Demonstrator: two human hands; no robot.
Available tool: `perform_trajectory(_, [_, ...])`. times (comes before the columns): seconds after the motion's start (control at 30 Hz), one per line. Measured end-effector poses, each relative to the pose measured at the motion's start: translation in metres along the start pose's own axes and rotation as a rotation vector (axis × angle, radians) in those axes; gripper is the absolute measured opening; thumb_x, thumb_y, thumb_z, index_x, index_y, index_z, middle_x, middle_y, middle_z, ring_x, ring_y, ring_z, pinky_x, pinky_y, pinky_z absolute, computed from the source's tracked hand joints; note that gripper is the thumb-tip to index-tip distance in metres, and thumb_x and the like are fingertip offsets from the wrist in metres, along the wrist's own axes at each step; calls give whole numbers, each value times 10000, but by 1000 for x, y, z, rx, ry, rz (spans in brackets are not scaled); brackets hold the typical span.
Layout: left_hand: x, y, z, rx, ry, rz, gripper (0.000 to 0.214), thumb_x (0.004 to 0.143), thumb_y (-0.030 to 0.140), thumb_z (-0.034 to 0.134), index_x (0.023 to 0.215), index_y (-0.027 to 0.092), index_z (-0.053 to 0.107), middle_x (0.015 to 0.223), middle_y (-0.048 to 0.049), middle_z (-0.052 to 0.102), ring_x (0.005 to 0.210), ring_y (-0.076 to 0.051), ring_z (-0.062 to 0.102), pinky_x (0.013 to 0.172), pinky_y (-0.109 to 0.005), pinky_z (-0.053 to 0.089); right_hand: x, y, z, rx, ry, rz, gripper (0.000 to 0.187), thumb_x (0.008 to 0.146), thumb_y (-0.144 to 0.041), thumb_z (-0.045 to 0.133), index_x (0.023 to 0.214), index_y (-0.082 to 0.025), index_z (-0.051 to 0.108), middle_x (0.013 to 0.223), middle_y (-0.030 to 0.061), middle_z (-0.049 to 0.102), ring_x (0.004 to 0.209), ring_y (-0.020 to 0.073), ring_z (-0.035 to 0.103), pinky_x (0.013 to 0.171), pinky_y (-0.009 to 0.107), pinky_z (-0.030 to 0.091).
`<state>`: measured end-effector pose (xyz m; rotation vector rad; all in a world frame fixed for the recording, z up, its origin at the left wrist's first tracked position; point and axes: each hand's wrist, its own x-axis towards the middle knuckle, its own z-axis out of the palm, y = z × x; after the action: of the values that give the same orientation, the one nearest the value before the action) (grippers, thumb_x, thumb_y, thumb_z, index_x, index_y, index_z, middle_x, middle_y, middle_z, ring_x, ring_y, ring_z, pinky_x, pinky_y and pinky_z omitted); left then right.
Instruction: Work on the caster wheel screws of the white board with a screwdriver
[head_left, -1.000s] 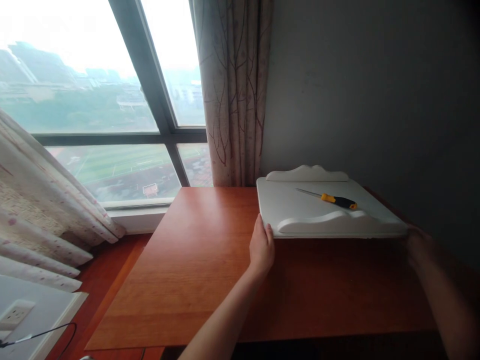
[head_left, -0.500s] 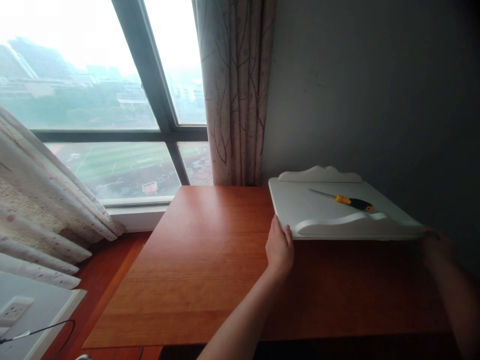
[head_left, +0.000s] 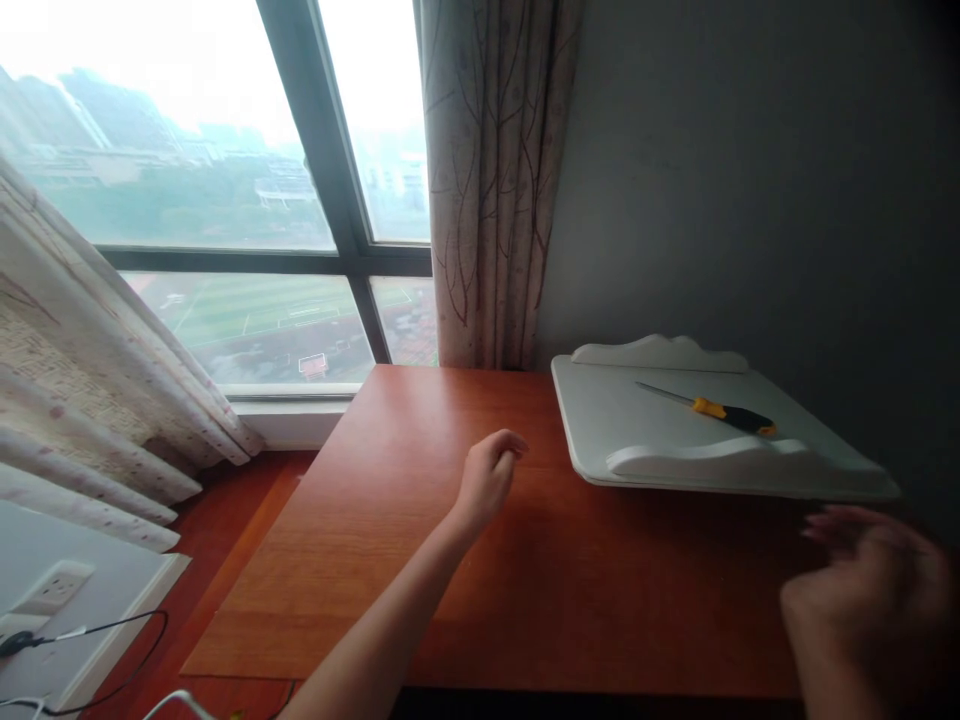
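Note:
A white board [head_left: 600, 430] with two wavy raised strips rests on the wooden table at the right. On top of it lies a screwdriver [head_left: 733, 415] with a yellow and black handle, its shaft pointing left. My left hand [head_left: 487, 480] hovers over the table, left of the board and apart from it, with loosely bent fingers and nothing held. Close to the board's near right corner is my right hand [head_left: 862, 575], slightly blurred, its fingers partly stretched and no object visible in it.
The reddish wooden table [head_left: 375, 520] stands against a grey wall [head_left: 720, 180]. Beyond its far left edge are a window [head_left: 240, 200] and curtains [head_left: 495, 180]. A socket [head_left: 56, 588] with a black cable [head_left: 112, 625] is at lower left.
Both hands have let go of the board. My left hand has moved left, my right hand nearer to me. The view has shifted slightly; the screwdriver still lies on the board.

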<state>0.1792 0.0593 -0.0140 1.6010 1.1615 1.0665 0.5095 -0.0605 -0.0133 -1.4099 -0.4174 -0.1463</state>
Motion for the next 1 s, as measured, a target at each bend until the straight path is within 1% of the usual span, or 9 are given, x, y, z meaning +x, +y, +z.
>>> perform_trajectory(0.03, [-1,-1,-7,-20,-3,-6,239,712,147,402,779,175,629,798,-63,687,751,-178,645,705,-274,517,-29,-12,7,67,-105,-51,208,818,-397,504,870,-226,610,822,99,584,719,255,557,682,437,437])
perform_trajectory(0.07, [-2,-1,-12,-37,-10,-11,205,689,156,389,704,179,592,700,-44,645,667,-162,608,643,-254,490,-58,-23,15,107,-293,-81,221,857,-410,499,779,-228,595,749,69,568,666,219,526,641,386,420])
perform_trajectory(0.17, [-6,-3,-21,-65,-35,-22,125,641,197,385,566,197,485,531,3,492,527,-130,468,532,-227,380,-130,-50,49,103,-899,-52,330,939,-415,472,683,-220,548,655,16,535,620,170,508,608,304,399])
perform_trajectory(0.23, [-10,-6,-23,-66,-41,-29,106,624,221,384,534,205,439,498,22,412,506,-122,392,511,-229,322,-162,-59,76,45,-1142,-21,369,952,-417,430,645,-222,492,607,-8,501,587,149,485,585,278,371])
perform_trajectory(0.27, [-11,-8,-23,-63,-40,-33,100,617,231,382,528,207,421,497,27,384,508,-120,366,511,-231,305,-174,-59,90,32,-1193,-20,366,941,-409,433,629,-221,479,591,-14,498,570,142,478,573,270,362])
perform_trajectory(0.37, [-14,-15,-22,-36,-34,-48,96,608,250,380,520,212,377,512,35,337,531,-121,332,530,-236,290,-198,-53,122,-6,-1241,-20,351,901,-372,426,583,-226,439,540,-24,477,530,131,452,533,257,330])
perform_trajectory(0.47, [-17,-21,-22,18,-38,-70,110,617,254,388,517,211,366,522,35,338,545,-122,327,538,-239,277,-209,-42,135,-42,-1255,-52,342,874,-369,434,563,-224,442,524,-28,468,521,127,432,530,256,308])
perform_trajectory(0.7, [-21,-28,-21,159,-75,-74,141,669,220,401,534,195,429,543,29,400,571,-132,389,561,-239,298,-212,-32,126,-111,-1266,-179,326,874,-335,443,567,-224,440,553,-20,507,541,132,431,557,261,291])
perform_trajectory(1.0, [-23,-22,-24,385,-77,-45,220,742,156,429,566,179,559,565,2,518,602,-154,485,613,-253,319,-211,-24,126,-248,-1244,-331,271,863,-252,462,595,-226,433,612,8,563,596,148,446,603,288,259])
